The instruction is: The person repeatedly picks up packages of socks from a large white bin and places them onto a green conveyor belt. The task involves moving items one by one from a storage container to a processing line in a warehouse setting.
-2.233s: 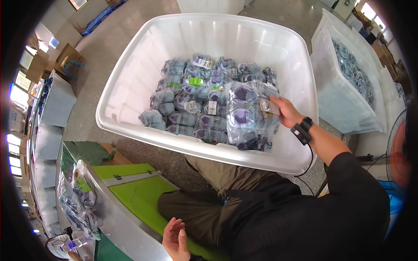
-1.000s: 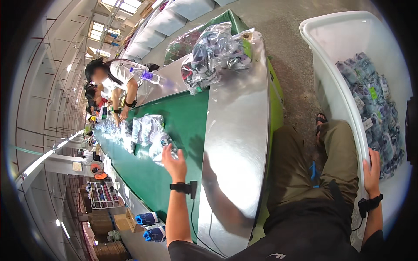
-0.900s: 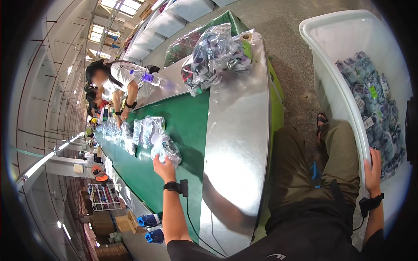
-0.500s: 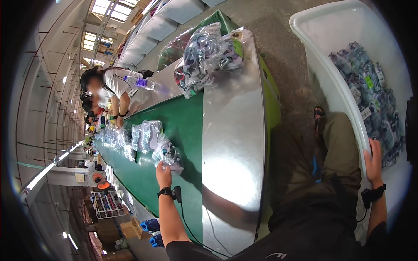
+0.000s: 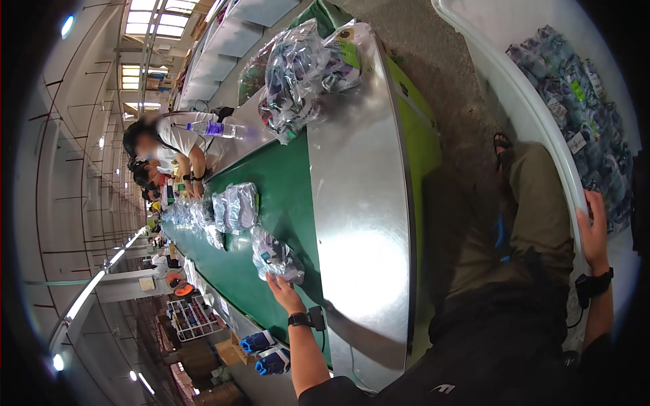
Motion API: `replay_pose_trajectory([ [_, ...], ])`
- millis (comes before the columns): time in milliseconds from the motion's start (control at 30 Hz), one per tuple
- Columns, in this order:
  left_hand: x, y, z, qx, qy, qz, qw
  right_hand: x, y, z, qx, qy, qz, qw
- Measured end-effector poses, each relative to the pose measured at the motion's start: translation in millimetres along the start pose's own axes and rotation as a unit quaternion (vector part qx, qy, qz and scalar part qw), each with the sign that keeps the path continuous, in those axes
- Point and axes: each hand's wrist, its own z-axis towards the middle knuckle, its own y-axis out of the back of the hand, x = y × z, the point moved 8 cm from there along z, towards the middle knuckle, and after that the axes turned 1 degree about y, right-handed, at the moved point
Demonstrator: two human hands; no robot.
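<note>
My left hand [image 5: 286, 294] reaches over the green belt [image 5: 274, 179]. Its fingers are stretched out and touch the near edge of a clear plastic bag [image 5: 276, 256] with grey and purple items inside; the thumb is hard to make out. Just beyond lie more clear bags [image 5: 235, 208] of similar items, stacked side by side. At the right, my right hand [image 5: 594, 233] is closed over the rim of a large white tub [image 5: 521, 95]. Inside the tub is a heap of bagged grey-purple items [image 5: 579, 111] with labels and a green tag.
A pile of filled clear bags [image 5: 294, 71] rests on the metal end plate [image 5: 362, 196]. A plastic bottle [image 5: 220, 128] lies by the far side, where a co-worker [image 5: 179, 149] bends over the belt. Blue shoes [image 5: 271, 362] are at the near edge.
My left hand has shifted right and nearer to me. The bag it touches has also come nearer, with a gap now between it and the stacked bags. My right hand stays on the rim.
</note>
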Motion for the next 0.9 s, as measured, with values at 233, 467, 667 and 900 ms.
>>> replay_pose_trajectory([
  [233,-9,1,-6,-0.017,0.036,-0.018,0.999,0,0,2,0.023,-0.009,0.037,0.999],
  [467,-93,-5,42,-0.031,-0.213,0.536,0.817,8,3,5,0.024,-0.004,0.024,0.999],
  [667,-83,-30,98,0.172,-0.095,0.401,0.895,-1,1,3,0.017,0.006,0.026,0.999],
  [900,-68,-57,101,0.315,0.010,0.410,0.856,-18,-4,1,0.013,0.002,0.041,0.999],
])
